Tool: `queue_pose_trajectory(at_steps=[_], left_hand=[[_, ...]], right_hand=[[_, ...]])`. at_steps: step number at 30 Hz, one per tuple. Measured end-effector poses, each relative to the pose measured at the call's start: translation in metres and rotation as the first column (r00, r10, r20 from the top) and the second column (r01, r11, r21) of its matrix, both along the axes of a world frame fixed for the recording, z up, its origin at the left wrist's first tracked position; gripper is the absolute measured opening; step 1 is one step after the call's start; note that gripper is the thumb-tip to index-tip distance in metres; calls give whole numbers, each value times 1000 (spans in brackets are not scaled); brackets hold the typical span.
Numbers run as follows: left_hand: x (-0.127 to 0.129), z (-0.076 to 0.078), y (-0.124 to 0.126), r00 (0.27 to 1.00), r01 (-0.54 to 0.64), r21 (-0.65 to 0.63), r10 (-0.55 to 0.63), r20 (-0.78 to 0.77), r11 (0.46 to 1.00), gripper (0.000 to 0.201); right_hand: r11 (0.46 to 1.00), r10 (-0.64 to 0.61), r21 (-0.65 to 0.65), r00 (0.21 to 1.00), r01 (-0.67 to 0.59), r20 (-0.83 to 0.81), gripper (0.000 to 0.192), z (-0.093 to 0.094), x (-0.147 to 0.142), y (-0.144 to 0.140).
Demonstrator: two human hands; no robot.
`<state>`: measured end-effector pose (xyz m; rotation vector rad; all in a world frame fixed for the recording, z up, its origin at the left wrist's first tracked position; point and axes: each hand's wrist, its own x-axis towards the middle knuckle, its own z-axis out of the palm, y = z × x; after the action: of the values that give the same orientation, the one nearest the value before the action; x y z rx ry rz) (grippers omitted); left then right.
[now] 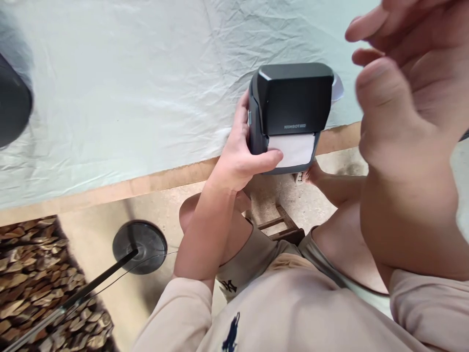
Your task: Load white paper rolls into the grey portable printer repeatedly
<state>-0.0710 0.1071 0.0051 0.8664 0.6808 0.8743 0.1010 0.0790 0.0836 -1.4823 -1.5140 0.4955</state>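
- Here, left hand (pixel 240 159) gripped the label printer (pixel 289 115); white label (pixel 292 149) protruded beside its thumb.
- Right hand (pixel 410 112) raised nearby, grip released, empty; label not yet removed.

Bare cloth (pixel 128 88) left of printer (pixel 293 107) lies open

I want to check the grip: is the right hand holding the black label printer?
No. The right hand is raised, open and apart from the black label printer; only the left hand grips it.
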Motion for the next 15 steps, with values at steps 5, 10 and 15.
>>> queue_pose_trajectory(at_steps=[5,10,15], left_hand=[[-1,11,-8,987,-7,-101,23,157,995,72],[-2,18,-13,981,-124,-187,149,124,974,54],[4,35,-13,985,-93,-201,120,126,975,38]], right_hand=[[961,264,-121,954,-248,142,38,-1,2,-11],[937,341,-140,923,-319,179,36,5,-5,-15],[956,275,-138,953,-257,130,34,-1,-3,-16]])
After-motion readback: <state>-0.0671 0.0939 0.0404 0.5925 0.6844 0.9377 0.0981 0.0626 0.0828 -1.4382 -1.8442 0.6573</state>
